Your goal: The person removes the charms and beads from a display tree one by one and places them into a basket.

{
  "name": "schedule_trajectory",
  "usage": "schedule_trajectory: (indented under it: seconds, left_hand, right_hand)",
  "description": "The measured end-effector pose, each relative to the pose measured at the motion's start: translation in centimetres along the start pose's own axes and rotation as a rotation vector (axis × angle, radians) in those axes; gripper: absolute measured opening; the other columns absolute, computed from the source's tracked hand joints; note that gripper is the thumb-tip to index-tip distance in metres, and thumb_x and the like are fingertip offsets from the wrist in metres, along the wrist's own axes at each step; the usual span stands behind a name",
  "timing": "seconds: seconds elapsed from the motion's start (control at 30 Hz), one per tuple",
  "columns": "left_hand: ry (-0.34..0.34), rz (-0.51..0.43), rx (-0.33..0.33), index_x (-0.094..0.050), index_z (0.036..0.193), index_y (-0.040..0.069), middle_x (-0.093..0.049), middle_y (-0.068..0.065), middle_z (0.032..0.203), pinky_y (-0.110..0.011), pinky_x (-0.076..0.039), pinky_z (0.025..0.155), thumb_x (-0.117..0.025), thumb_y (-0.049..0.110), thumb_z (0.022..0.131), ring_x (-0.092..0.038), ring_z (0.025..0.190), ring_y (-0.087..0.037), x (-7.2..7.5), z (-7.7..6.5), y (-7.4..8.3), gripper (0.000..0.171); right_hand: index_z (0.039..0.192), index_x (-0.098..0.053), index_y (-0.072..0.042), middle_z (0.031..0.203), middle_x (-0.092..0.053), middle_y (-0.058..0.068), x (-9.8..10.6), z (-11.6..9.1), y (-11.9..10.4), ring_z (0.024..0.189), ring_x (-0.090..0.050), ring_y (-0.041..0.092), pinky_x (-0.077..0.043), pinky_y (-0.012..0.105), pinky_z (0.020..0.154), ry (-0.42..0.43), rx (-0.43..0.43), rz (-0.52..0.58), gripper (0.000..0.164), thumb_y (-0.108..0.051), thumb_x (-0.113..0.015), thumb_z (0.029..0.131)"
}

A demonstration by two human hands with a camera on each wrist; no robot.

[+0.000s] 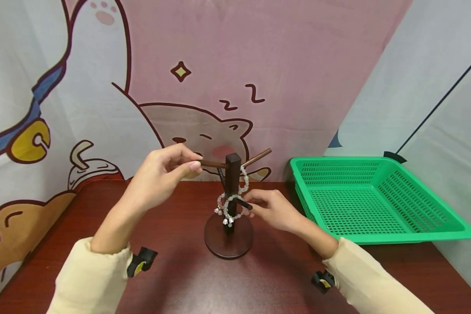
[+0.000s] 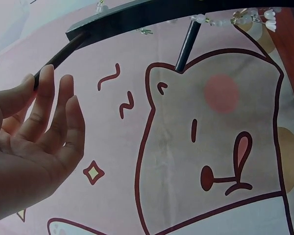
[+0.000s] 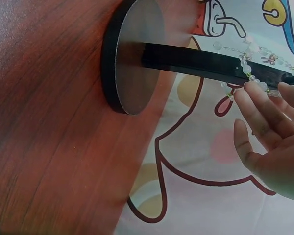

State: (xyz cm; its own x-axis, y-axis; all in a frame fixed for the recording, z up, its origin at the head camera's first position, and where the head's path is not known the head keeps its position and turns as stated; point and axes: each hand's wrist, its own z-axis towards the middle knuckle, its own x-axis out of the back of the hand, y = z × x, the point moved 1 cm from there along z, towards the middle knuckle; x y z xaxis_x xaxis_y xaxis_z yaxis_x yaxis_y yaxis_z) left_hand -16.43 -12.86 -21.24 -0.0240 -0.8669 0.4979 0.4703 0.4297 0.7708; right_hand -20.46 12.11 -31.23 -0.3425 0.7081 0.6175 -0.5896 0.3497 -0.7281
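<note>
A dark wooden jewelry stand [image 1: 232, 179] with several slanted pegs stands upright on its round base [image 1: 228, 246]. At its upper left peg [image 1: 215, 164], my left hand [image 1: 157, 179] pinches the outer end between thumb and fingers. A beaded bracelet [image 1: 225, 208] with white flower charms hangs around the lower front peg [image 1: 244, 203]. My right hand [image 1: 272, 209] has its thumb and fingertips on this bracelet's right side, close to the peg's tip. In the right wrist view, beads [image 3: 247, 69] run down to the fingers. Another pale bracelet [image 1: 246, 179] hangs behind the post.
To the right, a green plastic basket [image 1: 318, 209] with mesh walls stands on the reddish-brown table [image 1: 172, 270]. Behind the table hangs a pink and white cloth [image 1: 298, 65] printed with cartoon animals. Another peg [image 1: 259, 155] sticks out toward the upper right.
</note>
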Motion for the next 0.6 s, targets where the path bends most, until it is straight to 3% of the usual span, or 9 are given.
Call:
schedule_trajectory:
  seconds: [0.27, 0.4, 0.6]
  left_hand:
    - [-0.003, -0.019, 0.003, -0.064, 0.095, 0.003, -0.069, -0.007, 0.083, -0.043, -0.047, 0.075, -0.060, 0.008, 0.088, -0.066, 0.078, -0.015, -0.1, 0.0, -0.1, 0.009]
    - [-0.003, -0.021, 0.002, -0.064, 0.095, 0.003, -0.069, -0.007, 0.083, -0.041, -0.048, 0.075, -0.060, 0.008, 0.088, -0.066, 0.078, -0.015, -0.1, 0.0, -0.1, 0.009]
    - [-0.004, -0.024, -0.003, -0.064, 0.095, 0.003, -0.068, -0.007, 0.082, -0.041, -0.048, 0.076, -0.060, 0.008, 0.088, -0.065, 0.078, -0.016, -0.1, 0.0, -0.2, 0.010]
  right_hand:
    - [0.090, -0.066, -0.007, 0.077, -0.066, 0.004, 0.8, -0.6, -0.8, 0.070, -0.064, 0.014, -0.051, 0.028, 0.066, -0.010, -0.020, -0.035, 0.011, 0.000, -0.058, 0.087]
    - [0.091, -0.065, -0.007, 0.079, -0.067, 0.003, 1.3, -1.0, -1.5, 0.073, -0.064, 0.013, -0.051, 0.027, 0.067, -0.024, -0.015, -0.031, 0.010, 0.000, -0.059, 0.087]
    - [0.092, -0.066, -0.011, 0.081, -0.066, -0.005, 2.0, -1.5, -2.4, 0.074, -0.062, 0.008, -0.049, 0.027, 0.066, -0.021, 0.023, -0.114, 0.010, -0.005, -0.061, 0.086]
